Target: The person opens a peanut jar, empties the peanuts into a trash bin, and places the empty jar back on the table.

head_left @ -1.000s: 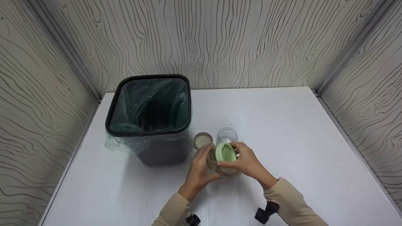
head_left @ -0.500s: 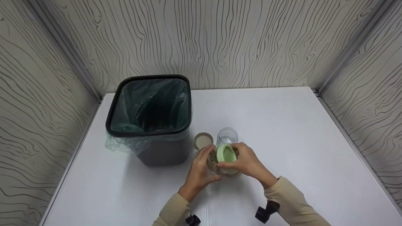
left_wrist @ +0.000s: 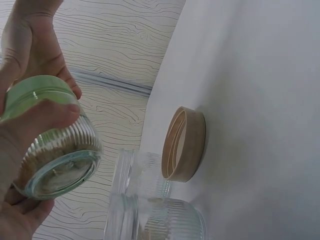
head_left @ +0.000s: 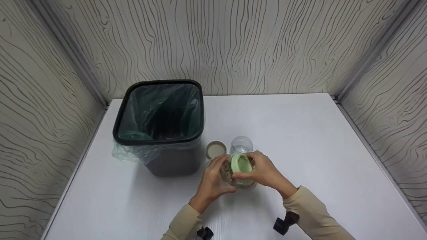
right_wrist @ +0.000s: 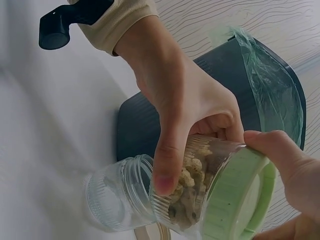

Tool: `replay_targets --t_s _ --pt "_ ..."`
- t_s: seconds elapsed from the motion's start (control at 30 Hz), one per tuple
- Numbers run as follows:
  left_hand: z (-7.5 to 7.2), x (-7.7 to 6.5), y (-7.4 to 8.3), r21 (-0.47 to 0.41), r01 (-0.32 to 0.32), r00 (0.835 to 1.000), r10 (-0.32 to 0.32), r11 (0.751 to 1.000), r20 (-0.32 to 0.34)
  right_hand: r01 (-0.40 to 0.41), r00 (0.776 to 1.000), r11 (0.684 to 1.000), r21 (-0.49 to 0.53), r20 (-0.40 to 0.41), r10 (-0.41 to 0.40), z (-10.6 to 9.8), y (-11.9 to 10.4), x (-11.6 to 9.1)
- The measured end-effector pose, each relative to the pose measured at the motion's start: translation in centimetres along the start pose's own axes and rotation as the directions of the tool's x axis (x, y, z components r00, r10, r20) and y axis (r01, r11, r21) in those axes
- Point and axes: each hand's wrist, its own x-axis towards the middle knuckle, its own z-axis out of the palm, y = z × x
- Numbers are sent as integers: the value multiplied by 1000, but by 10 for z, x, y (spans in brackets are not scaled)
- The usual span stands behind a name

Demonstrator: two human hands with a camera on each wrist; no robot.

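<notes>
A ribbed glass jar (right_wrist: 187, 185) with beige and brown lumpy pieces inside is held tilted by my left hand (head_left: 210, 181), thumb and fingers round its sides. On the jar's mouth sits a light green lid (head_left: 241, 164). My right hand (head_left: 265, 170) grips that lid by its rim, thumb on the near side and fingers on the far side. In the left wrist view the jar's bottom (left_wrist: 67, 172) faces the camera, and part of the lid is hidden behind fingers.
Behind the hands stand a clear glass jar (head_left: 242, 144) and a tan round lid (head_left: 216, 149). Another clear jar (left_wrist: 167, 220) stands close by, mostly covered in the head view. A dark bin (head_left: 173, 161) with a green liner bag is on the left of the white table (head_left: 300, 133).
The green lid and my right hand have shifted slightly right, and the right forearm has edged right. My left hand keeps its hold on the jar.
</notes>
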Motion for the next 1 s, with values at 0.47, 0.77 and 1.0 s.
replay_targets --t_s 0.47,0.77,1.0 --pt "-1 14 -5 1 -2 1000 2 1000 -12 42 999 999 -10 20 -42 -7 3 14" --pt "-1 29 -12 19 -60 998 61 998 -11 42 999 999 -11 34 -42 -11 9 26" --pt "-2 33 -12 41 -73 997 74 997 -19 36 998 999 -9 46 -36 -12 11 29"
